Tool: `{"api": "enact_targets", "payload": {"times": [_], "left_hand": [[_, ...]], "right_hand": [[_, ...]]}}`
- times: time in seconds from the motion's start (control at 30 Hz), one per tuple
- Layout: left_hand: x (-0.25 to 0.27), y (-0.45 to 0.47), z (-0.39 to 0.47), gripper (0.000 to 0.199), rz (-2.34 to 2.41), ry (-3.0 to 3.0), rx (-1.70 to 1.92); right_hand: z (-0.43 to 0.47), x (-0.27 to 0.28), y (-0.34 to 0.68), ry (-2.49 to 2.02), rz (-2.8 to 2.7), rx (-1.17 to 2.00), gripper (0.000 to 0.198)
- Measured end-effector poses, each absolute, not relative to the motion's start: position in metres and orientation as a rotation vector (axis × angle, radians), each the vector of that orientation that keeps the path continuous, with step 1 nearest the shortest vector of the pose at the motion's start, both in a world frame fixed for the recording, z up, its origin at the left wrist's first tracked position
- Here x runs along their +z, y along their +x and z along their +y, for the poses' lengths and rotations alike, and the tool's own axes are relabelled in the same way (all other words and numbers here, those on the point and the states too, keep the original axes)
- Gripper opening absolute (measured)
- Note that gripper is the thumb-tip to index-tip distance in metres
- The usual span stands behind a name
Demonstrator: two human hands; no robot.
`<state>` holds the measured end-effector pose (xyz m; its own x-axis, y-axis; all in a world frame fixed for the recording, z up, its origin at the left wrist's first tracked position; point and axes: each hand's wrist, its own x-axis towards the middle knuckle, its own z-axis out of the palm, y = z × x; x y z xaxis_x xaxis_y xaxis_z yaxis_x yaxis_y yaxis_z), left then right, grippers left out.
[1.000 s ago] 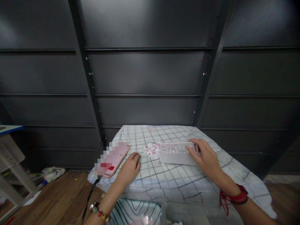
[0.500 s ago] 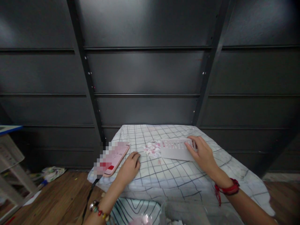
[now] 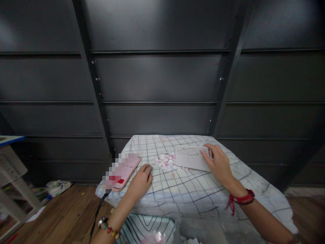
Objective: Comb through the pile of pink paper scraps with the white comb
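Observation:
Between the thumb and fingers of my right hand (image 3: 218, 164) is the right end of a white rectangular panel (image 3: 191, 161) with a row of cut-outs along its far half. The panel is tilted, and whether it is card or plastic I cannot tell. Beside and partly under its left end lies a pile of small white and pink pieces (image 3: 166, 160). My left hand (image 3: 142, 178) rests palm down on the checked cloth, fingers loosely stretched and holding nothing. Just left of that hand lies a pink phone (image 3: 127, 173), partly pixelated.
A white checked cloth (image 3: 157, 193) covers the low table. At the near edge are a striped tray (image 3: 149, 222) with clear pink wrapping and a translucent bin (image 3: 200, 225). A black cable (image 3: 96, 213) hangs at the left. Dark metal panels (image 3: 157, 78) stand behind.
My right hand has lifted and tilted the white panel, moving it slightly away from me. More small pieces now show below its near edge. My left hand stays in place.

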<state>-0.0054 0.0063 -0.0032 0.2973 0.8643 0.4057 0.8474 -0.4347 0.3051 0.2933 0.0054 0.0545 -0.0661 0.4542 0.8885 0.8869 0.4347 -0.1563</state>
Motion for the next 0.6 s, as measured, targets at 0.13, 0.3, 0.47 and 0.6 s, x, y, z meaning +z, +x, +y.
{"api": "enact_targets", "payload": {"times": [0.13, 0.3, 0.47, 0.6], "left_hand": [[-0.0036, -0.0051, 0.007, 0.035, 1.643, 2.502, 0.852], [-0.0035, -0.0049, 0.0073, 0.034, 1.663, 2.507, 0.833], [-0.0036, -0.0049, 0.0074, 0.034, 1.664, 2.515, 0.823], [-0.0046, -0.0051, 0.0081, 0.033, 1.65, 2.515, 0.852]], "right_hand": [[0.0037, 0.0519, 0.2948, -1.182, -1.675, -0.549, 0.021], [0.0009, 0.0512, 0.292, -1.153, -1.762, -0.61, 0.022], [0.0008, 0.0537, 0.2914, -1.134, -1.737, -0.637, 0.02], [-0.0025, 0.0535, 0.2918, -1.116, -1.759, -0.616, 0.02]]}}
